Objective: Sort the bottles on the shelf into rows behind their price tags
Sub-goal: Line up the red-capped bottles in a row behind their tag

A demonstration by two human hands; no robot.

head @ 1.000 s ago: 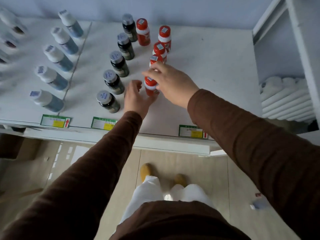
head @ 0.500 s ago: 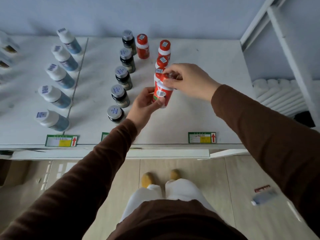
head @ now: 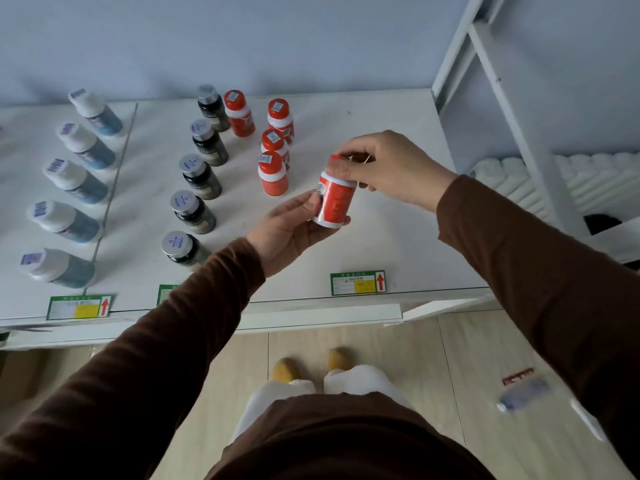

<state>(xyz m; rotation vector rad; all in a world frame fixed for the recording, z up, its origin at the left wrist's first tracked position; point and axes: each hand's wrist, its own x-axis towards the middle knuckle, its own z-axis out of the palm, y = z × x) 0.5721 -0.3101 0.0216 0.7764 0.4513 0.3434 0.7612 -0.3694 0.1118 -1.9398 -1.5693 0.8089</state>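
Observation:
I hold one red bottle (head: 334, 201) above the white shelf (head: 398, 209) with both hands. My left hand (head: 289, 230) cups its base and side. My right hand (head: 388, 166) closes over its red cap from above. Behind it stand three red bottles in a short row, the nearest (head: 273, 173), and one more red bottle (head: 239, 113) sits beside the dark row. A row of several dark bottles (head: 201, 176) runs to the left. Further left is a row of several blue bottles with white caps (head: 74, 180). A green price tag (head: 357, 282) sits on the shelf's front edge below the held bottle.
Two more price tags are on the front edge: one (head: 79, 307) below the blue row, one (head: 165, 293) partly hidden by my left sleeve. A white shelf upright (head: 498, 81) rises at right. A bottle (head: 523, 394) lies on the wooden floor at right.
Both hands lifted a red bottle off the front of the red row and carried it rightward and nearer, above the shelf.

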